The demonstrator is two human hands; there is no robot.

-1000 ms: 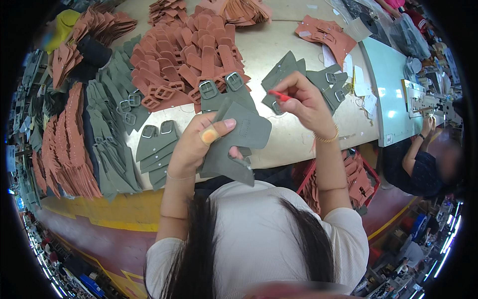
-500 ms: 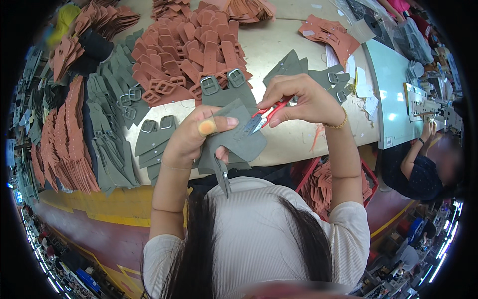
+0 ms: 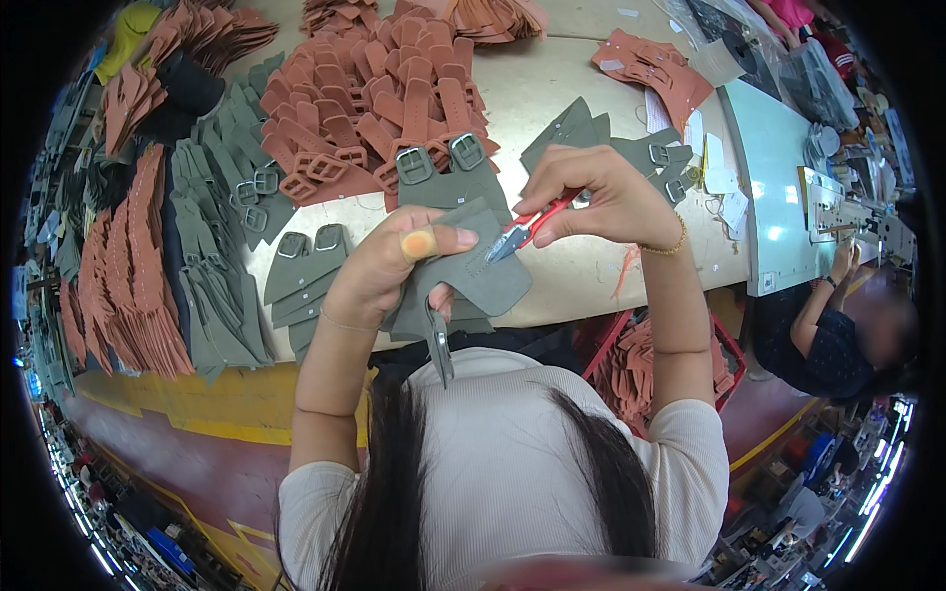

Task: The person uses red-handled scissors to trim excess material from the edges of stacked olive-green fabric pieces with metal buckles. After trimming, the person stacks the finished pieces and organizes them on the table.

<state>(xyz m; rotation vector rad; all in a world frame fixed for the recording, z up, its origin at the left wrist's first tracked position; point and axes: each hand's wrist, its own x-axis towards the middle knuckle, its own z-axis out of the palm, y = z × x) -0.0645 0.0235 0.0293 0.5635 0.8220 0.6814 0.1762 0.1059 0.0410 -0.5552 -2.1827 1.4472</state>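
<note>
Pinched between the thumb and fingers of my left hand (image 3: 394,258) is a grey-green strap piece (image 3: 478,276) with stitching and a metal buckle hanging at its lower end. A bandage (image 3: 418,244) wraps my left thumb. My right hand (image 3: 591,197) grips red-handled thread snips (image 3: 527,232), their blades closed together with the tips at the stitched line on the piece. Just beyond my hands lies another grey-green piece with two buckles (image 3: 443,172). Next to my left forearm rests a stack of grey-green buckled pieces (image 3: 304,276).
Terracotta buckled straps (image 3: 379,98) are heaped at the table's back. Long terracotta strips (image 3: 123,266) and grey-green straps (image 3: 212,286) hang over the left edge. A red crate (image 3: 724,364) of terracotta pieces stands below the right edge. Another person (image 3: 838,330) sits at a sewing machine on the right.
The snips' blades have closed, with their tips moved slightly left onto the stitching. The strap piece and my left hand have shifted only a little.
</note>
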